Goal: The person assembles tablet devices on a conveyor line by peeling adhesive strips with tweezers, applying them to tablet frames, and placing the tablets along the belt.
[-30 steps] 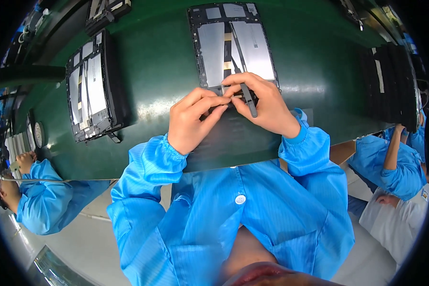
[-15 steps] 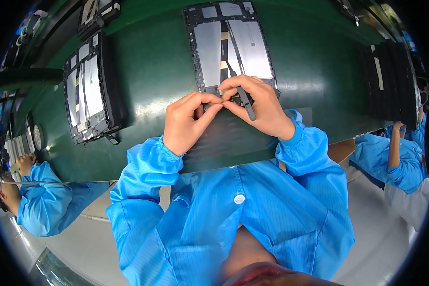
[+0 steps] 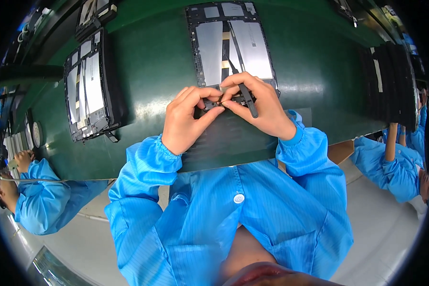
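Black and silver, a flat rectangular electronic panel [image 3: 253, 47] is lying on the dark green bench [image 3: 150, 71]. The right hand [image 3: 266, 106] is holding slim dark tweezers [image 3: 248, 101] slantwise over the panel's near end. The left hand [image 3: 185, 118] is curving its thumb and fingers narrowly at that end; whether it is gripping anything cannot be told. Another black-and-silver panel [image 3: 94, 78] is resting farther left.

No text is showing legibly. Beyond the right hand [image 3: 266, 107], a tiny dark code [image 3: 253, 45] is marking the tablet [image 3: 249, 57]; farther out, a small pale label [image 3: 249, 6] is sitting at its corner, both appearing unreadably small.
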### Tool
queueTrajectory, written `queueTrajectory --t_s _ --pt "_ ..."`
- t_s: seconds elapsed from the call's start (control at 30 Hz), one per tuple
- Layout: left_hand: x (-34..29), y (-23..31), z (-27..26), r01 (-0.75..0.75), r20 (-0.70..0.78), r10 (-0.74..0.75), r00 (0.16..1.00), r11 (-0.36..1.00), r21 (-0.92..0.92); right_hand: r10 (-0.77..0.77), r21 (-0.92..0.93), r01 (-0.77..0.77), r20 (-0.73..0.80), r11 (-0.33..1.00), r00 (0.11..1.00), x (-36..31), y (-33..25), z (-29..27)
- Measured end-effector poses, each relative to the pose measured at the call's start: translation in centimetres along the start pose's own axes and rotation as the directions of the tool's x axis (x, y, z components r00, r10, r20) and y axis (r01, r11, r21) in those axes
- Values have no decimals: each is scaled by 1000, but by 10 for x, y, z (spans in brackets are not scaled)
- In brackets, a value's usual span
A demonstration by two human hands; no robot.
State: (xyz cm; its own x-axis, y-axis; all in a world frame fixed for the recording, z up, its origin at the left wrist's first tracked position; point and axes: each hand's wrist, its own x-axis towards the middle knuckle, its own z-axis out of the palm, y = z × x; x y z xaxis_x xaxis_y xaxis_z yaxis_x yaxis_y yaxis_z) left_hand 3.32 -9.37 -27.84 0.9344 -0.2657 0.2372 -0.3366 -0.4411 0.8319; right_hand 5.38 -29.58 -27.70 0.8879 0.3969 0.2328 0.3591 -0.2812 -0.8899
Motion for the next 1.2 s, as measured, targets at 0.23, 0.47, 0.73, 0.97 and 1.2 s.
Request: queueTrajectory --t_s 0.23,0.47,0.73,0.97,1.2 --pt "-1 0 -3 82 29 -83 996 996 18 -21 -34 21 3 999 1000 1 -1 -1" --pt "-1 -5 -8 -58 41 51 998 983 176 -60 -130 70 81 989 995 1 -1 -3" --pt "-4 -6 -9 -67 77 52 996 976 207 -95 -187 101 42 977 995 -1 2 4" --pt "-17 -11 -15 -326 108 314 943 811 486 -106 -213 110 29 971 994 -2 2 6" --pt "-24 -19 -24 -434 226 375 899 699 569 -105 -199 109 28 974 994 0 2 5"
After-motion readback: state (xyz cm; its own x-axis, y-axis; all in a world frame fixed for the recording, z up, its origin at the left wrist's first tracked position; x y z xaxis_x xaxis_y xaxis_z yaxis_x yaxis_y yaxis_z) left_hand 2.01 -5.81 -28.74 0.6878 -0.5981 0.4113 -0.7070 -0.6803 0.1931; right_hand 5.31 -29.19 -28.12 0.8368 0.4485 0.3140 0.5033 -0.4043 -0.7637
